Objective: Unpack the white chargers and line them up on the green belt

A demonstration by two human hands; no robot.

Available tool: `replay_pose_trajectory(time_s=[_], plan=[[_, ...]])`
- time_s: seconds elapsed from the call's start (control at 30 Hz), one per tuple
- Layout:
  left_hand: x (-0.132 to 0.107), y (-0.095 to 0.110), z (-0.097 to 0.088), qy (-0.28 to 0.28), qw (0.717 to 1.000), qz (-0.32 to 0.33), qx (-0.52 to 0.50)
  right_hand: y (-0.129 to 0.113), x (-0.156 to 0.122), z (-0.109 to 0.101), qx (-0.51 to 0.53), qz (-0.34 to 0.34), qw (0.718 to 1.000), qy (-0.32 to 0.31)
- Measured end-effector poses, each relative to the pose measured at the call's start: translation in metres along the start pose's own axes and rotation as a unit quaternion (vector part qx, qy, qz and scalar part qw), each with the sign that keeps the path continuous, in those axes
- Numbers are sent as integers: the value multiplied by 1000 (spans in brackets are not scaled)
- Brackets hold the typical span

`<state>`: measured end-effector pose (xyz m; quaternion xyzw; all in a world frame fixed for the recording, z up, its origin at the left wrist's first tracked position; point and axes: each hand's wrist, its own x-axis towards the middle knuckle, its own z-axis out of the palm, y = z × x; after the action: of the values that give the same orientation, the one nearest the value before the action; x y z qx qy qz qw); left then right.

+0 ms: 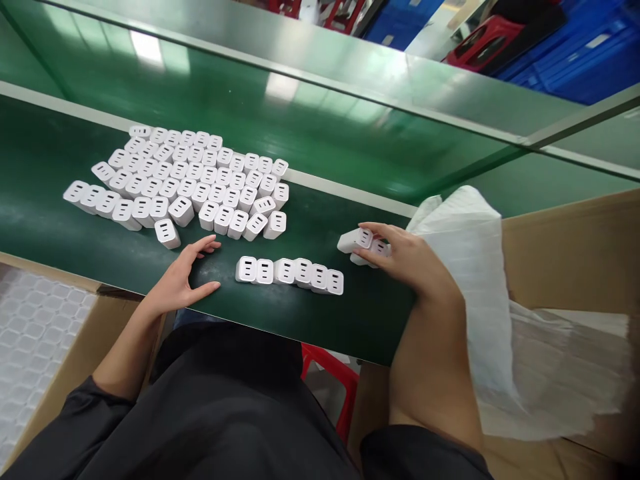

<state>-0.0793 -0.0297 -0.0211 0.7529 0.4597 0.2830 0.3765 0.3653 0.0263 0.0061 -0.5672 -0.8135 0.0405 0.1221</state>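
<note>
My right hand [400, 257] grips two white charger blocks [354, 240] at the right part of the green bench, thumb and fingers closed around them. Slots show on their end faces. Over the bench's front edge, my left hand [187, 277] has its fingers and thumb apart, with nothing between them. To its right stands a short row of several charger blocks [286, 272], slotted ends up. Beyond the left hand, a large group of the same blocks [200, 175] is packed in uneven rows. One block [167, 233] sits slightly apart at the front of that group.
A cardboard box [565, 247] with white foam wrapping [460, 240] stands at the right. At lower left, another carton holds a white compartment tray [40, 333]. A green panel [310, 127] closes off the bench's back. A red stool [335, 373] shows below the bench [370, 327].
</note>
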Motion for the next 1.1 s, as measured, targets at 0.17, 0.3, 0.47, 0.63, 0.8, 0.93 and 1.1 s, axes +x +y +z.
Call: replay_pose_trajectory(time_s=[0.17,0.3,0.47,0.63,0.8,0.93,1.1], plan=[[10,17,16,-27,998,-13,51,-51,-10,-20,84,6,995,53],[26,32,37,-47,998,35,29,-89,-14,-9,171,-61,983,-30],[44,41,54,-47,997,56,38,-107,-13,21,156,-66,982,-87],[46,40,55,-52,997,56,11,-116,-12,26,150,-109,980,-78],[34,34,54,-52,998,40,-14,-125,-15,25,150,-135,975,-90],[22,36,54,-31,998,46,-27,-131,-19,24,160,-135,974,-88],[8,33,30,161,981,97,46,-119,-24,18,214,-101,968,-80]])
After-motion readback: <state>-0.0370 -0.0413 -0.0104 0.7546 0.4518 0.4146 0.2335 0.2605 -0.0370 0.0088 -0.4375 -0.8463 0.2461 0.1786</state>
